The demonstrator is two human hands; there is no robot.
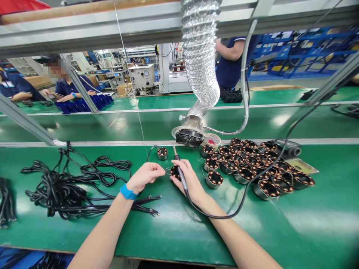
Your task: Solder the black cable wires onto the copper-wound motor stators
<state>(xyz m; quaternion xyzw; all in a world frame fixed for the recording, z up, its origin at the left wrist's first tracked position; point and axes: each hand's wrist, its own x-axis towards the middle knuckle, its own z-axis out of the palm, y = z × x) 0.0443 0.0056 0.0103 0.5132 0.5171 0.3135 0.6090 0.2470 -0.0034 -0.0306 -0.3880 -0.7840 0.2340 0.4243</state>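
My right hand (190, 181) is closed around a soldering iron (182, 173), its tip pointing up and away from me. The fingers of that hand also rest on a motor stator (175, 172) with copper windings, partly hidden by the hand. Just left of it, my left hand (147, 175), with a blue band at the wrist, pinches thin wire ends (167, 170) beside the stator. Behind my hands, another stator (162, 153) stands alone on the green bench. A black fume fan (190, 137) on a silver duct hangs beyond the iron's tip.
Many stators (244, 160) crowd the bench at right, near a small round tub (212, 140). Bundled black cables (56, 190) lie at left. The iron's cord (241, 203) loops over my right forearm. Co-workers sit and stand beyond the metal frame (112, 144).
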